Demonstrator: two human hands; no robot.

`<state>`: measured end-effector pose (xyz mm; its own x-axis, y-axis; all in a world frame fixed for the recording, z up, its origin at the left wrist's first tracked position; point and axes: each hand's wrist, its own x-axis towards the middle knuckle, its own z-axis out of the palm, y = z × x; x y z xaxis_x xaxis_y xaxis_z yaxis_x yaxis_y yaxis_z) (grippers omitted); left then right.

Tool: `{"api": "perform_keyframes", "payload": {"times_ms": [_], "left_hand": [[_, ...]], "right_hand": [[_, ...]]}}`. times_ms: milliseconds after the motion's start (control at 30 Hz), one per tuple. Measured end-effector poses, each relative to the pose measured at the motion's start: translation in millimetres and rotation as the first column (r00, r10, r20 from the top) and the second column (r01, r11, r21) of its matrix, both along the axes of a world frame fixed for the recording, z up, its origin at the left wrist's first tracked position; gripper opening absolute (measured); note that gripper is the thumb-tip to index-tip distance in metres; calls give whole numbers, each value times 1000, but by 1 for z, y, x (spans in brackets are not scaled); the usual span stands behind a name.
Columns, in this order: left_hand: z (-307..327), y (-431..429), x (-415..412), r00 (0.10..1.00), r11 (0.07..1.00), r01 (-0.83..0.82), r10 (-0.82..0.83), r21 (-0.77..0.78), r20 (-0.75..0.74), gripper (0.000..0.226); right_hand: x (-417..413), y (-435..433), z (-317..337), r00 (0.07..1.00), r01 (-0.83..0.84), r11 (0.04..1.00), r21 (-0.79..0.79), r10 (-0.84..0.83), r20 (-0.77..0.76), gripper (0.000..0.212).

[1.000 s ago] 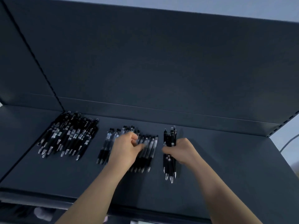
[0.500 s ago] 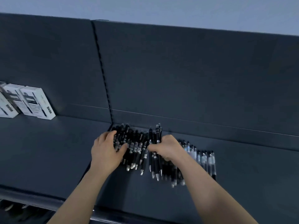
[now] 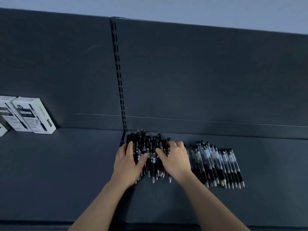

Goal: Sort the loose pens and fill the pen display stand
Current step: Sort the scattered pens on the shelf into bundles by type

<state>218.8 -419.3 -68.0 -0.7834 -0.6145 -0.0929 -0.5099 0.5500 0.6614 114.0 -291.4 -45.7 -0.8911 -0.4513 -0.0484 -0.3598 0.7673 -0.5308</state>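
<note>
The black pen pile (image 3: 150,145) lies on the shelf (image 3: 266,189) against the back panel, just right of the slotted upright (image 3: 118,72). The row of clear-barrelled pens (image 3: 216,164) lies just beside it on the right. The left hand (image 3: 128,162) rests on the left flank of the pile, fingers fairly straight and pressed on the barrels, thumb laid across them. The right hand (image 3: 176,160) covers the right flank with its fingers bent over the pens. Whether it pinches any pen cannot be told. Risk 1: inward pressure from both hands may make the round barrels roll or ride over one another, leaving tips out of line. Risk 2: the right edge of the pile is close to the clear-barrelled row, so a sideways push may mix the two sorted groups. Risk 3: pens nudged toward the front may roll off the shelf edge. Compared with half a second ago, the right hand no longer holds a separate bundle above the pile, which appears merged into it. Both hands now bracket the pile. White boxes (image 3: 33,115) stand well apart to the left.
</note>
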Motion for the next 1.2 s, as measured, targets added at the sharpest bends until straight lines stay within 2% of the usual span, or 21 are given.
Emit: {"api": "perform_keyframes", "payload": {"times_ms": [167, 500, 767, 1000, 1200], "left_hand": [[-1, -3, 1, 1000, 1000, 8, -8, 10, -7, 84], [4, -5, 4, 999, 998, 38, -39, -40, -8, 81], [27, 9, 0, 991, 984, 53, -73, -169, -114, 71], [50, 57, -26, 959, 967, 88, -147, -241, -242, 54], [49, 118, -58, 950, 958, 217, -252, -187, -185, 46]], "right_hand": [[15, -3, -21, 977, -27, 994, -103, 48, 208, 69], [15, 6, -16, 966, -26, 982, -187, 73, 249, 68], [5, 39, 3, 990, -55, 984, -168, 75, 116, 61], [-20, 109, 25, 999, -31, 993, -112, 28, -33, 53], [-56, 182, 35, 997, 66, 995, -72, -70, -43, 48]]}}
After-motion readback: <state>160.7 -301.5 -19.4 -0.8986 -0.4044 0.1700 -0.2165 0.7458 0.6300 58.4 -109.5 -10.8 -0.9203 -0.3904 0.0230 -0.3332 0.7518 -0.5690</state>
